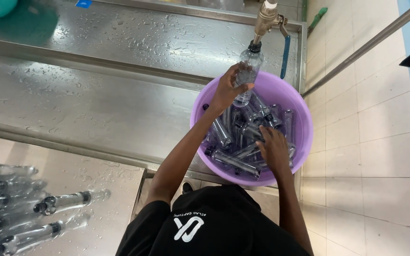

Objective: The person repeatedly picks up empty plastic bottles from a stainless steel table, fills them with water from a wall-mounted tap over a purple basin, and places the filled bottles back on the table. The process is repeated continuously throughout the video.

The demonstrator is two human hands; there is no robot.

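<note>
Purple tub (300, 118) full of bottles (236, 161): left hand (228, 87) grips a clear bottle (247, 73) under the tap (265, 19), right hand (274, 151) rests spread on the pile.

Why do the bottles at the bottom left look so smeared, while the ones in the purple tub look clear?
Head view: the edge bottles sit in the wide lens's stretched corner; the steel counter shows glare on wet drops; the tub, left hand and right hand stay sharp.

Washing area: wet steel trough (119, 109) (brass tap (266, 19)).
</note>
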